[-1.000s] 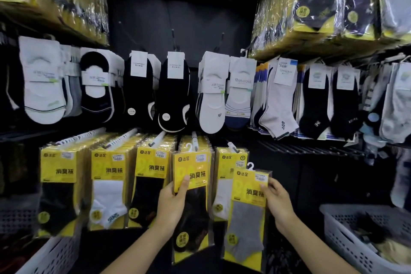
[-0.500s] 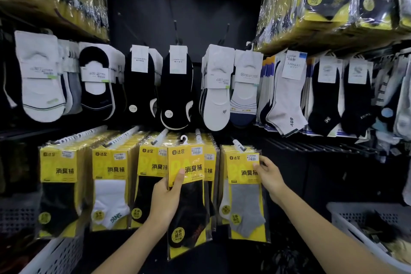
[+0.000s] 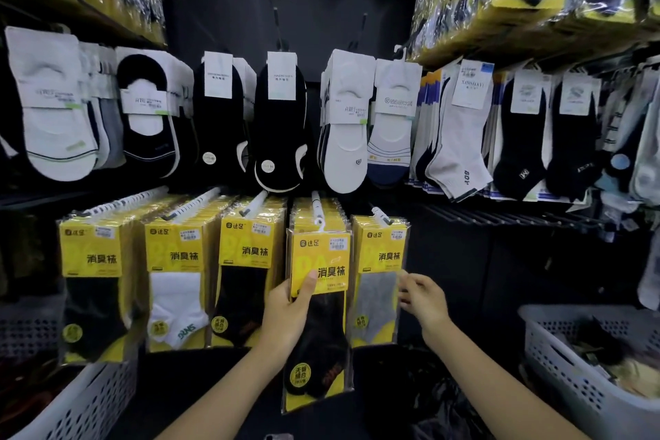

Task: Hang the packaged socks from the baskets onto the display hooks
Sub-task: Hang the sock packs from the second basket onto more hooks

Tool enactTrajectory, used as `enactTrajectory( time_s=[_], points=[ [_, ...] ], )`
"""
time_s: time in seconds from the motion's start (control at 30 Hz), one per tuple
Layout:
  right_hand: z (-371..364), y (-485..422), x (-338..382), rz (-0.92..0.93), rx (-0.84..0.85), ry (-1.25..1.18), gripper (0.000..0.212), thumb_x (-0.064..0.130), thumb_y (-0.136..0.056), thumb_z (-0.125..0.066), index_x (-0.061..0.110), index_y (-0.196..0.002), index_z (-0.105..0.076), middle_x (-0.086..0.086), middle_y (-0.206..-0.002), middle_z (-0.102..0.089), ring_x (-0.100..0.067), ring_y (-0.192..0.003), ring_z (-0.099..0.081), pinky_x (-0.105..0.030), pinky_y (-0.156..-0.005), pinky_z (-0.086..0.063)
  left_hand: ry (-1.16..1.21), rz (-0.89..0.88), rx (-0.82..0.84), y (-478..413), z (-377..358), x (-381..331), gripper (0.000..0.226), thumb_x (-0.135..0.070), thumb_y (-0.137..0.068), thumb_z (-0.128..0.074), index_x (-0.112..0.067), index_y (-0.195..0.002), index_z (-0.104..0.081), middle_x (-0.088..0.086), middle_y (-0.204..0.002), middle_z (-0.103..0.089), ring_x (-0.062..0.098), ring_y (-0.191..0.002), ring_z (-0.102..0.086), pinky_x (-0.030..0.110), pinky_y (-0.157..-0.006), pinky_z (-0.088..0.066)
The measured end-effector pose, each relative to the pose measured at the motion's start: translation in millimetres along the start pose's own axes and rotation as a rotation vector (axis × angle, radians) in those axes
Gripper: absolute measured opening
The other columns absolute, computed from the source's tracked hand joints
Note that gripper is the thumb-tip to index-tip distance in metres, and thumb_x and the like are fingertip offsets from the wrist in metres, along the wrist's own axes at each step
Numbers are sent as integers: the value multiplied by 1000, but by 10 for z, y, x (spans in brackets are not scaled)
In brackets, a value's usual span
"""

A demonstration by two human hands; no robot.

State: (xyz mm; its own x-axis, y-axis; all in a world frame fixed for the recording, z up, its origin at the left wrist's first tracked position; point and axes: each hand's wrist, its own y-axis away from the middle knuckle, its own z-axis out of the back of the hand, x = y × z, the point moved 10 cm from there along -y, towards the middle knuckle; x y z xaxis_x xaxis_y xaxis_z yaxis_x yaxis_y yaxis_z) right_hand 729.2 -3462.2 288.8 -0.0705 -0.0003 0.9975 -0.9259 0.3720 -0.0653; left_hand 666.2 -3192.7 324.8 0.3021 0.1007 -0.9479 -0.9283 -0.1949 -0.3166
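As it is held, pack (image 3: 323, 254) yellow-carded, black sock

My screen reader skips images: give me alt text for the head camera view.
A person's left hand holds a yellow pack of black socks at a display hook; the right hand is open beside a hung grey-sock pack.

Yellow-carded black sock pack (image 3: 319, 300), white perforated basket (image 3: 557, 350)
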Motion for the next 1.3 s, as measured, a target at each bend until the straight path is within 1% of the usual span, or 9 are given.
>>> enactTrajectory(
  time_s=[0.1,0.2,0.33,0.4,0.53,0.67,0.87,1.13,1.3],
  points=[
    [-308,352,149,30,292,-22,25,35,-96,-52,16,-103,-65,1,-97,-69,-9,-87,-66,-18,-65,-52,-20,24,55,45,-224,53,17,-43,-90,-53,-32,-81,-63,-17,-71,-65,-5,-63,-58,8,-55,-40],
    [-398,576,227,58,399,-32,15,40,-93,-55,30,-97,-65,13,-98,-68,-2,-92,-65,-16,-68,-53,-27,61,128,103,-494,87,24,-46,-90,-52,-29,-84,-67,-14,-63,-63,-4,-54,-57,9,-52,-41],
    [-156,571,206,55,297,-77,17,23,-94,-58,15,-107,-67,0,-98,-74,-16,-95,-69,-35,-88,-54,-15,73,208,182,-780,72,29,-41,-93,-51,-21,-107,-66,-11,-86,-69,-6,-74,-61,5,-61,-43],
    [28,511,190,59,205,-94,16,18,-94,-58,11,-105,-66,-3,-95,-74,-18,-91,-70,-35,-87,-55,12,79,250,211,-892,36,35,-38,-94,-50,-19,-123,-57,-7,-110,-66,-1,-96,-60,9,-73,-45],
    [318,353,218,61,32,-109,12,16,-94,-57,12,-101,-66,-2,-93,-71,-15,-87,-67,-30,-80,-54,10,102,324,219,-1075,-36,53,-43,-94,-46,-30,-143,-32,-7,-126,-53,2,-110,-47,16,-88,-33],
    [315,220,359,92,-1,-117,12,12,-94,-57,8,-102,-65,-4,-92,-70,-18,-87,-67,-32,-80,-54,47,96,343,174,-1196,-90,55,-40,-96,-44,-29,-147,-25,-6,-137,-49,4,-116,-42,23,-94,-31],
    [66,43,448,114,30,-80,8,10,-94,-56,10,-94,-64,-8,-92,-70,-21,-90,-66,-36,-88,-53,71,85,266,-10,-1123,16,61,-44,-94,-44,-28,-149,-21,-18,-119,-50,-1,-108,-41,22,-94,-31],
    [-142,-307,264,94,-23,-60,13,15,-91,-62,7,-101,-65,-8,-97,-70,-18,-89,-66,-32,-85,-53,14,97,227,-422,-1157,307,62,-41,-96,-45,-28,-150,-16,-3,-149,-37,12,-131,-39,23,-96,-32],
    [-122,-411,133,62,-69,-32,26,21,-87,-68,7,-108,-63,-6,-102,-68,-18,-99,-64,-26,-87,-49,-43,64,238,-507,-1151,411,63,-41,-96,-44,-27,-150,-14,-2,-154,-26,18,-137,-33,37,-111,-33]
  ],
)
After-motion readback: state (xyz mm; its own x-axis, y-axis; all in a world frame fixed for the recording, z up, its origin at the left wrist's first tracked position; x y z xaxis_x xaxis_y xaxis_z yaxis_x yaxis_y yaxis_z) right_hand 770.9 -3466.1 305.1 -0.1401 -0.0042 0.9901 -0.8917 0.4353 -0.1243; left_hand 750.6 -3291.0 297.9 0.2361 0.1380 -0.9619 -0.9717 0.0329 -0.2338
